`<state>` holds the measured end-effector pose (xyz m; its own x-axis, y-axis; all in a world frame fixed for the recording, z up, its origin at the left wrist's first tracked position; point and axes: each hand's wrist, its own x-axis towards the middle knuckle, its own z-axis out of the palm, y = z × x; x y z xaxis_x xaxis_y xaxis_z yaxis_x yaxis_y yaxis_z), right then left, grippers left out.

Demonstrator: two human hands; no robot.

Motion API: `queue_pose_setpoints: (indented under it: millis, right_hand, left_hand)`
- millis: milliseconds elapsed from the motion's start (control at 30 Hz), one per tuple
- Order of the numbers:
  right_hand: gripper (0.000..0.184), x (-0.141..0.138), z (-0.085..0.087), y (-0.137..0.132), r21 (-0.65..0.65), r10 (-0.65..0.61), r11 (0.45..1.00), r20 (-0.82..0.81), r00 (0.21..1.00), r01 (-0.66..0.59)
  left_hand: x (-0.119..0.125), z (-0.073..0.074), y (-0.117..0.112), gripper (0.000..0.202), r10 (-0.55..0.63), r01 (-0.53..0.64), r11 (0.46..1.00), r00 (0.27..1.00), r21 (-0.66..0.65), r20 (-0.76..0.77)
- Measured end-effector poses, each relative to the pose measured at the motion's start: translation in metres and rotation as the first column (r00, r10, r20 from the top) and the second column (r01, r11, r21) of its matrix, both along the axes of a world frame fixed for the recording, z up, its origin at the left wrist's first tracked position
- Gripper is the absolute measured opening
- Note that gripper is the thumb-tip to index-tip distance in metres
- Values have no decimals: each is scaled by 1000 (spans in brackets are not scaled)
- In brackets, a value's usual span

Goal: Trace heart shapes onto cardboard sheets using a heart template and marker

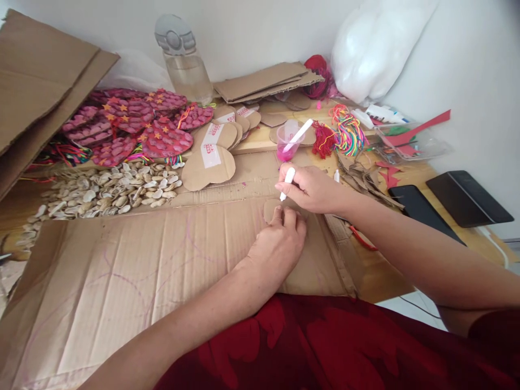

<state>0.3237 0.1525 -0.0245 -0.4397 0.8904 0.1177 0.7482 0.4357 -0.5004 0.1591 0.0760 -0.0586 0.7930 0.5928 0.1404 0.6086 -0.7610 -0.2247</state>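
Marker (288, 183): plain white
Rounded cutout (270, 209): plain tan
Cardboard sheet (134, 260): tan, striped by pale creases, with curving purple lines on its left part
Heart shapes (195, 173): brown, crossed by pale tape strips (210, 155) printed in red
Far-left decorated pieces (166, 140): rows of pink on red, starred with orange
Left shells (122, 187): cream to beige
Far cup (285, 155): clear, magenta low down
Far-right thread bundle (350, 131): mixed yellow, orange, pink, green and blue
Far bag (369, 49): translucent white
Right phone (422, 212): black
Near garment (325, 346): dark maroon with brighter red blotches
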Motion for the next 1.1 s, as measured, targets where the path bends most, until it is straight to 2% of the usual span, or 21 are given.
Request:
queue_pose_setpoints:
  millis: [100, 367, 633, 1100]
  right_hand:
    - [19, -3, -1, 1, -7, -12, 1000, -17, 1000, 12]
    - [21, 2, 1, 2, -15, 33, 999, -16, 999, -33]
    - [19, 0, -5, 1, -26, 16, 999, -152, 988, -20]
    - [20, 6, -2, 1, -32, 5, 999, -63, 998, -7]
  left_hand:
    - [1, -1, 0, 38, 31, -31, 1000, 999, -5, 24]
    - [-1, 4, 1, 37, -15, 14, 1000, 1000, -15, -27]
    - [1, 6, 2, 44, 35, -40, 992, 998, -120, -45]
    - [1, 1, 2, 45, 52, -52, 989, 999, -140, -4]
